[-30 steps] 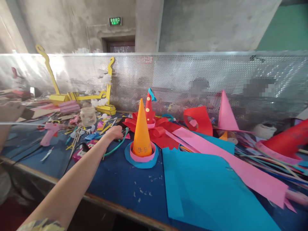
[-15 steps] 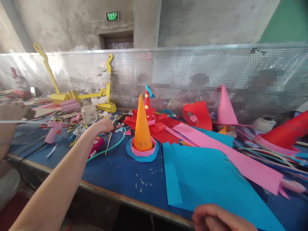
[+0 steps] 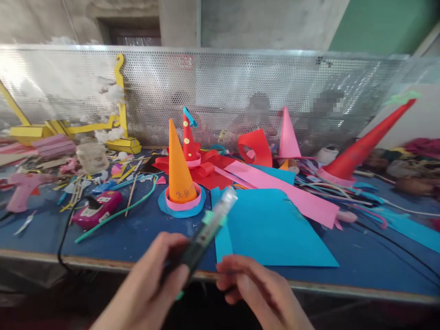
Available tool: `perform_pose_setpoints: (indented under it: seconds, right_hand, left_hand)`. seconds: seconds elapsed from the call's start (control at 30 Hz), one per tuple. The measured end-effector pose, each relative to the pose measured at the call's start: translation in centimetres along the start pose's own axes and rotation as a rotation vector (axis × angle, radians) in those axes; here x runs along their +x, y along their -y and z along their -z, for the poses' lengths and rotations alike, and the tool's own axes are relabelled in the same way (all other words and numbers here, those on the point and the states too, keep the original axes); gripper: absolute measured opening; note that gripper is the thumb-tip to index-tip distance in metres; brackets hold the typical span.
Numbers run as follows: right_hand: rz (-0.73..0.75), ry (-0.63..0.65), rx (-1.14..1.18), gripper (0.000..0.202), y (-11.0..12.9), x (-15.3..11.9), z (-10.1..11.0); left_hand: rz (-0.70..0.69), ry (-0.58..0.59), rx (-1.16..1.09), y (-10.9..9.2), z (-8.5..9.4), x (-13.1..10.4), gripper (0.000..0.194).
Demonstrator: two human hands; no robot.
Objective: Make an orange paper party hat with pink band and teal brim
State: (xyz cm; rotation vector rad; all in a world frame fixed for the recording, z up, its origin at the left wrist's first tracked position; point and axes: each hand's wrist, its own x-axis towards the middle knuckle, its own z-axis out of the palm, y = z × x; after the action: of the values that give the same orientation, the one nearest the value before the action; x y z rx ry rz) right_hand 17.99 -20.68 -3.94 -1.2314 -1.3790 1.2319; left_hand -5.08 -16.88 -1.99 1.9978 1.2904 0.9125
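My left hand is wrapped round a dark-handled tool, blurred, with a pale shiny tip pointing up and to the right. Close by on its right, my right hand has its fingers curled at the near edge of a large blue sheet; whether it holds anything is unclear. An orange cone with writing stands upright in a pink band on a blue round brim, beyond my left hand. A long pink strip lies across the sheet's far side.
At the left lie a pink glue gun, a magenta device with a black cable, and a clear jar. Red pieces and a dotted red cone stand behind. A perforated metal screen spans the back.
My left hand has drawn back from the clutter at the left to the front middle, now with the tool. My right hand is further into view. The view has shifted rightward and down.
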Motion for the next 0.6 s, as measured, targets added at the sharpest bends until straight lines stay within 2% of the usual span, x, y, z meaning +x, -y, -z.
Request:
perform_pose_setpoints:
  seconds: [0.03, 0.1, 0.17, 0.23, 0.3, 0.37, 0.4, 0.5, 0.53, 0.6]
  right_hand:
    - [-0.012, -0.064, 0.042, 0.047, -0.6, 0.3, -0.6]
    - [-0.040, -0.198, 0.108, 0.056, -1.6, 0.9, -1.2]
    - [-0.062, -0.325, 0.152, 0.059, -2.2, 1.3, -1.1]
    - [-0.085, -0.403, 0.187, 0.059, -2.4, 1.3, -0.5]
    - [-0.118, -0.393, 0.217, 0.057, -2.4, 1.1, 0.4]
    - [-0.141, -0.332, 0.233, 0.053, -2.1, 0.8, 1.1]
    - [-0.140, -0.298, 0.235, 0.051, -2.0, 0.7, 1.4]
    - [-0.099, -0.238, 0.220, 0.044, -1.4, 0.6, 1.7]
    - [-0.084, -0.227, 0.210, 0.042, -1.2, 0.7, 1.7]
    - [-0.066, -0.205, 0.185, 0.041, -0.9, 0.8, 1.5]
  left_hand:
    - [-0.030, 0.073, -0.091, -1.0, -2.0, 0.3, 0.019]
    - [-0.088, 0.102, -0.231, -2.5, -4.9, 1.2, 0.017]
    - [-0.151, 0.150, -0.255, -3.0, -6.0, 2.3, 0.022]
    - [-0.221, 0.248, -0.208, -2.7, -5.7, 3.5, 0.024]
    - [-0.217, 0.284, -0.134, -1.9, -4.7, 5.0, 0.020]
    - [-0.214, 0.189, -0.045, -1.0, -3.9, 6.6, 0.025]
    - [-0.209, 0.169, -0.034, -0.8, -3.8, 7.3, 0.037]
    - [-0.183, 0.324, -0.126, -0.9, -4.4, 8.8, 0.070]
    - [-0.164, 0.389, -0.177, -1.1, -4.9, 9.1, 0.072]
    - [-0.115, 0.455, -0.269, -1.5, -5.7, 9.3, 0.058]
